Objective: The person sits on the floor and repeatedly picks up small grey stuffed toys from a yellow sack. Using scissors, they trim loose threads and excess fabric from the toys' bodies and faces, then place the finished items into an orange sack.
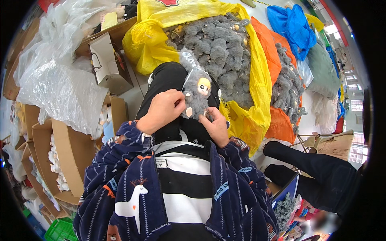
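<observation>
A grey furry plush doll (197,94) with a hard face, yellow hair and pale paws and feet lies across my black-trousered lap. A thin white string or strip runs over its upper part. My left hand (165,107) is closed in a pinch beside the doll's arm; what sits between those fingertips is too small to make out. On the doll's other side, my right hand (216,125) grips its lower edge by one foot, thumb and fingers pressed together on it.
Ahead, a large yellow sack (261,108) holds a heap of grey plush dolls (219,50). An orange sack (267,52) with more stands right. Left are cardboard boxes (70,160), clear plastic sheeting (66,92) and an open white carton (106,60). Another person's dark-trousered legs (313,164) extend at right.
</observation>
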